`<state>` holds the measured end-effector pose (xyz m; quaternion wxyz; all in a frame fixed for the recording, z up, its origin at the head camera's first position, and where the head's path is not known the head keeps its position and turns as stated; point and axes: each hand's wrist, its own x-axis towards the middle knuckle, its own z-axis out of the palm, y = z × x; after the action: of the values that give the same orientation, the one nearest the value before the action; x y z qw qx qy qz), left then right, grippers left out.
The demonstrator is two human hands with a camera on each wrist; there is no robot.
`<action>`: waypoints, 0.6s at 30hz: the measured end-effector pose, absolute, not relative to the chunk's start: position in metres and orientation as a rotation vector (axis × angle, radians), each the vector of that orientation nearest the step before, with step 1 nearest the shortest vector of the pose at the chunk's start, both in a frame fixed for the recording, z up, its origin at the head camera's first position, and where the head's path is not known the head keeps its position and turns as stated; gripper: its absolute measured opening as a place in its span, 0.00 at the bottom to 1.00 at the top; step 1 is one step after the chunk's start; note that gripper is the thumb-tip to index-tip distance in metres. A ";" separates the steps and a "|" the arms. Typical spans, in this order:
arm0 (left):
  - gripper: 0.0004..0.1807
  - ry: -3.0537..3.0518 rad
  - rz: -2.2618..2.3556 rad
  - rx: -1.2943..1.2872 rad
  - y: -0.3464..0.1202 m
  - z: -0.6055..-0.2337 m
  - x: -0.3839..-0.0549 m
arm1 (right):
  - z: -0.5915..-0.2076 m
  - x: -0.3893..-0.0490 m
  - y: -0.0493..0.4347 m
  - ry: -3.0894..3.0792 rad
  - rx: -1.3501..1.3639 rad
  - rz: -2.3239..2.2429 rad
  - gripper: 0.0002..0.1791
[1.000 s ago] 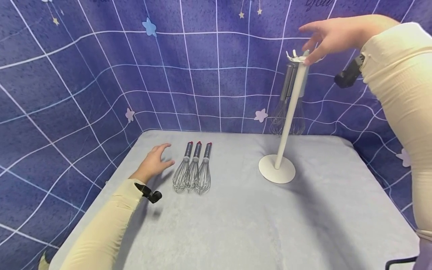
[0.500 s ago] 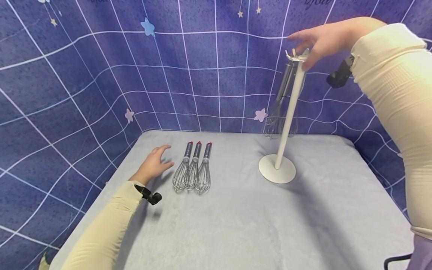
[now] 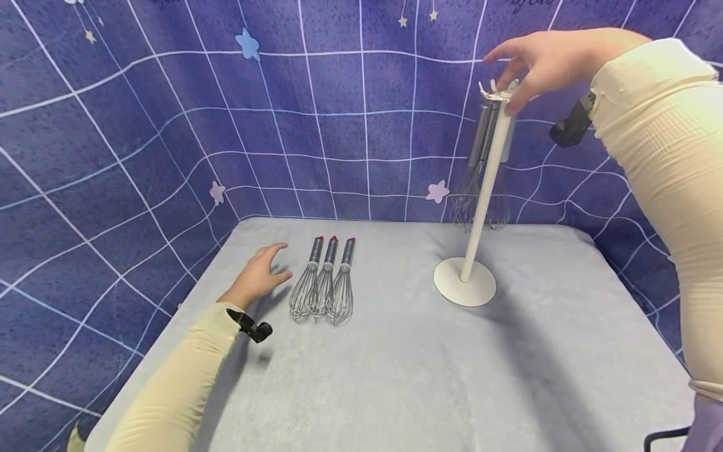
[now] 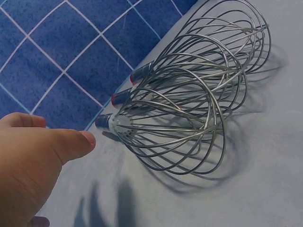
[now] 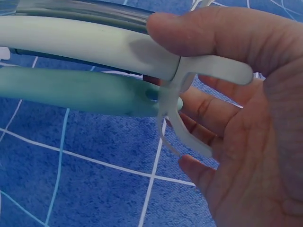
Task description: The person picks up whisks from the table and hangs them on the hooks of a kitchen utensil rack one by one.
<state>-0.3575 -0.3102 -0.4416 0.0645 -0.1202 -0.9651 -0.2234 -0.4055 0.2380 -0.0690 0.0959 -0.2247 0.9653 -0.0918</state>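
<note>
On the right of the head view stands a white utensil stand (image 3: pixel 484 194) with a round base and hooks at its top. My right hand (image 3: pixel 556 63) holds it by the top; the right wrist view shows the thumb (image 5: pixel 177 35) on the pole and fingers behind the hooks. Hanging from the hooks are a steel-handled whisk (image 3: pixel 481 135) and a whisk with a pale green handle (image 5: pixel 80 90). At the left my left hand (image 3: pixel 255 276) holds nothing, its thumb pointing toward three steel whisks (image 3: pixel 322 285) lying side by side on the table.
A grey cloth covers the table (image 3: pixel 395 370). Behind and to the sides hangs a blue curtain (image 3: pixel 339 125) with white grid lines and stars. A black cable (image 3: pixel 666 433) shows at the lower right.
My right hand has shifted slightly left at the stand's top. The hanging whisks swung left, then back to the right. The left hand and the three lying whisks have stayed put.
</note>
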 end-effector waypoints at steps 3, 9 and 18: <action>0.41 -2.910 -0.680 -0.366 -0.310 -0.441 -0.357 | -0.070 -0.407 0.239 2.880 -0.665 -0.277 0.60; 0.41 -2.911 -0.683 -0.358 -0.309 -0.435 -0.357 | -0.070 -0.412 0.240 2.949 -0.683 -0.145 0.57; 0.41 -2.911 -0.683 -0.343 -0.309 -0.434 -0.359 | -0.066 -0.406 0.228 3.063 -0.547 -0.052 0.61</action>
<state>-0.3593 -0.3094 -0.4344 0.0659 -0.1136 -0.9651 -0.2265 -0.4065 0.2281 -0.0655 0.0147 -0.1759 0.9842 -0.0168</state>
